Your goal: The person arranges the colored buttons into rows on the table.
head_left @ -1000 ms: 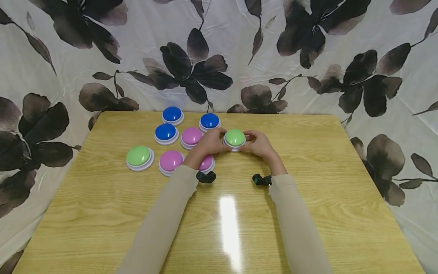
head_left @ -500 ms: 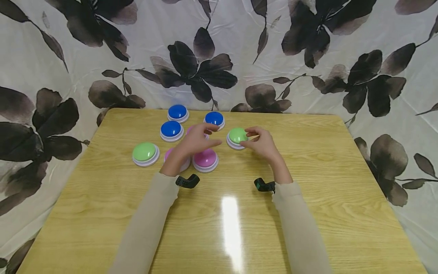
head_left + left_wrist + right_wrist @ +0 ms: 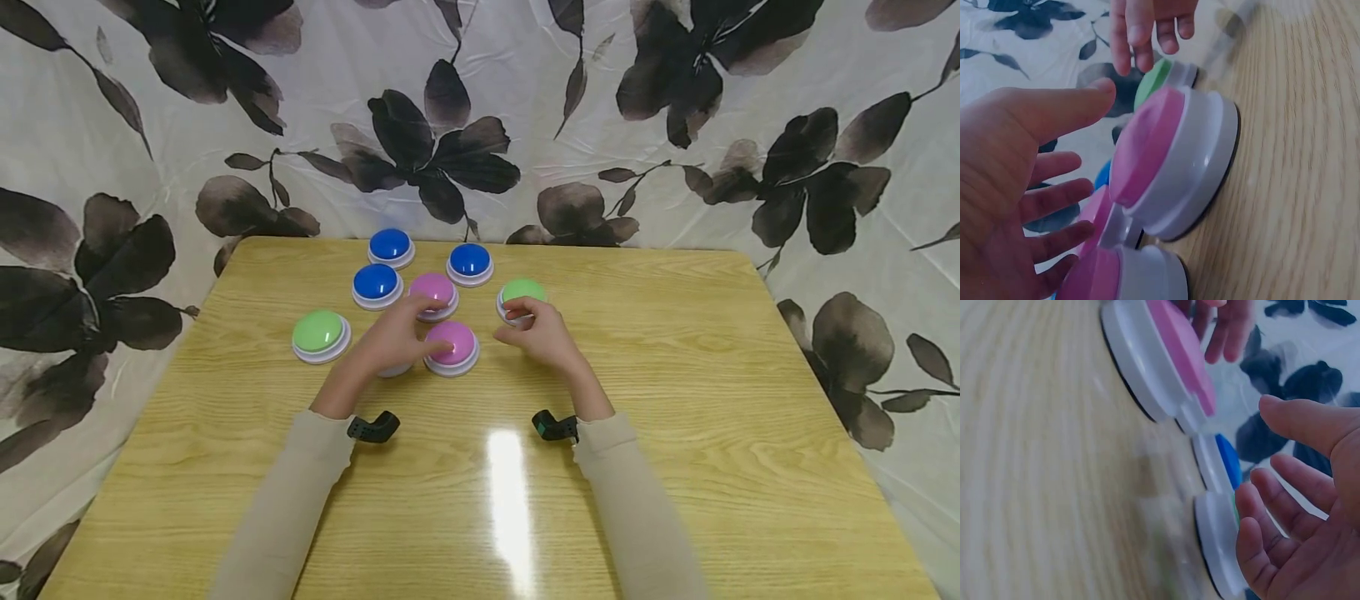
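Dome-topped push buttons on white bases stand on the table. My left hand (image 3: pixel 386 337) hovers over the pink ones with fingers spread, holding nothing. Its thumb is by the front pink button (image 3: pixel 452 342), the fingers near the rear pink button (image 3: pixel 435 289). A third pink button (image 3: pixel 1088 278) is mostly hidden under that hand in the head view. My right hand (image 3: pixel 542 333), relaxed and holding nothing, is just in front of the right green button (image 3: pixel 523 289), partly covering it. In the right wrist view the right hand's fingers (image 3: pixel 1260 494) are loosely bent, apart from the buttons.
Several blue buttons, among them a blue button (image 3: pixel 470 259), stand behind the pink ones. Another green button (image 3: pixel 318 332) stands at the left. The wooden table (image 3: pixel 712 417) ends at the back against a floral cloth (image 3: pixel 562 100). A dark camera sits on each wrist.
Both hands held the right green button earlier and have let go of it. The left hand has moved left and nearer over the pink buttons; the right has drawn back slightly toward me.
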`<action>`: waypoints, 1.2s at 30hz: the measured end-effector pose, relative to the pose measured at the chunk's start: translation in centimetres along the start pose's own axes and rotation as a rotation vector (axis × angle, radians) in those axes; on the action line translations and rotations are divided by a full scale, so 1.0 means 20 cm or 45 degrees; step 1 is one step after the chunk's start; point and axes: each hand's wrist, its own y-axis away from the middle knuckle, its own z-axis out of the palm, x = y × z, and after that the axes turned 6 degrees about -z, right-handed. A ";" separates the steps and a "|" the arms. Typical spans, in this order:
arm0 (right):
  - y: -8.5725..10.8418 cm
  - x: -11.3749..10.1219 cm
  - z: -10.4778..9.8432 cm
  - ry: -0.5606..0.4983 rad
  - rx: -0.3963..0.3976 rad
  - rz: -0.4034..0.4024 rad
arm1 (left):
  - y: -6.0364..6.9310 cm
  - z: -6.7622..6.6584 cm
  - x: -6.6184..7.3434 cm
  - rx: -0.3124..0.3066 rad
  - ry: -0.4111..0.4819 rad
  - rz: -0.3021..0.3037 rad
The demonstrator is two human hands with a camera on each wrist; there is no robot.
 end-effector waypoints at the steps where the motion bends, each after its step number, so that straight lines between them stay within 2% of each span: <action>1: 0.00 0.00 0.02 -0.012 -0.012 0.000 | 0.01 0.00 -0.01 -0.002 -0.030 -0.006; 6: 0.00 0.00 0.08 -0.038 -0.069 0.002 | 0.03 -0.02 -0.05 -0.040 -0.085 -0.016; 11: 0.00 0.00 0.12 -0.073 -0.127 -0.029 | 0.02 -0.04 -0.07 -0.049 -0.134 -0.022; 17: 0.02 0.03 0.15 -0.049 -0.195 -0.041 | 0.02 -0.04 -0.10 -0.083 -0.130 -0.053; 22: 0.04 0.04 0.17 -0.008 -0.208 -0.042 | 0.04 -0.01 -0.12 -0.105 -0.181 -0.056; 29: 0.02 0.05 0.21 0.048 -0.242 -0.107 | 0.03 -0.01 -0.13 -0.078 -0.218 -0.022; 36: 0.01 0.03 0.22 0.073 -0.192 -0.109 | 0.01 0.00 -0.14 -0.069 -0.256 0.017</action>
